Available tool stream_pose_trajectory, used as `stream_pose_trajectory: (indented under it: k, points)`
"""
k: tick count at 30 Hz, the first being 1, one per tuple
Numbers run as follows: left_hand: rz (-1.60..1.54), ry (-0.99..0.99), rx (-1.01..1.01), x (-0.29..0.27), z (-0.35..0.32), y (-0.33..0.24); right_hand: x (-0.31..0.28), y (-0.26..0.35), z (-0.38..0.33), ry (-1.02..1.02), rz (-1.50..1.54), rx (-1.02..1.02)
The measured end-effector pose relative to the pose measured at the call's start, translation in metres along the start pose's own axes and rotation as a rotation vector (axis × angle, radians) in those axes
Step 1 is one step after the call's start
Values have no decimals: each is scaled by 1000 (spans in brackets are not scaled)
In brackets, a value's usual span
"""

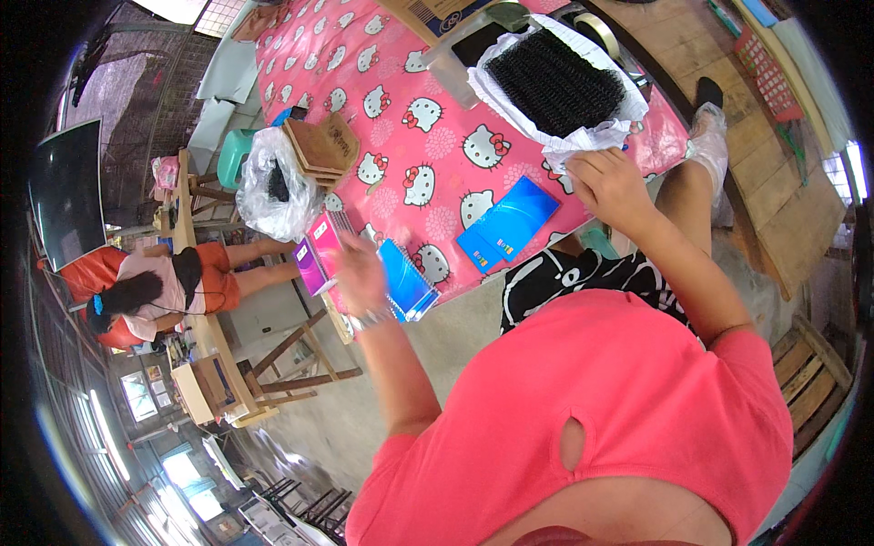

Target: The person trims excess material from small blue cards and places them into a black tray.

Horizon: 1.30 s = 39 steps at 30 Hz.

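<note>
My left hand (360, 278) is smeared by motion over the left part of the table. It is beside purple and pink notebooks (314, 268) and a stack of blue spiral notebooks (407, 280); its fingers do not show clearly. My right hand (614, 191) rests at the table's near edge with loosely bent fingers, and I see nothing held in it. Just beyond it, a pile of black spiral coils (555, 84) lies on crumpled white paper (583, 138). Between my hands, flat blue notebook covers (523, 218) lie overlapping.
A pink patterned cloth (382, 136) covers the table. At the left stand a clear plastic bag (264, 205) and brown boards (323, 146). A cardboard box (432, 14) and a tape roll (597, 35) are at the back. Another person (164, 282) stands left, by a wooden bench.
</note>
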<state>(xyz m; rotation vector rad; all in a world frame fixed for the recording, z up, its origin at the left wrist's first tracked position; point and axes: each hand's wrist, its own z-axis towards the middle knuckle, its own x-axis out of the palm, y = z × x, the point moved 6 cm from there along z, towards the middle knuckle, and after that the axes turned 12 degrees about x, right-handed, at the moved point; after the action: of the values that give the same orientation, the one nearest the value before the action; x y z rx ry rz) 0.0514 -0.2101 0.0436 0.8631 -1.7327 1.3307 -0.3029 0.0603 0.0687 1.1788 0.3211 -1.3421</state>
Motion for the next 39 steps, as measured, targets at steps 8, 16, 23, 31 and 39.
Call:
stream_pose_trajectory:
  k: [8, 16, 23, 31, 39]
  points:
    - [553, 181, 145, 67, 61, 38, -24, -13, 65, -216, 6, 3]
    - [2003, 1114, 410, 32, -46, 215, 33, -47, 116, 67, -309, 341]
    - [2023, 1141, 151, 29, -49, 235, 39, -42, 118, 43, -207, 390]
    - [1847, 983, -38, 5, -32, 241, 56, -16, 127, 13, -241, 273]
    - [1634, 912, -165, 80, -71, 195, 42, -34, 129, -42, -108, 323]
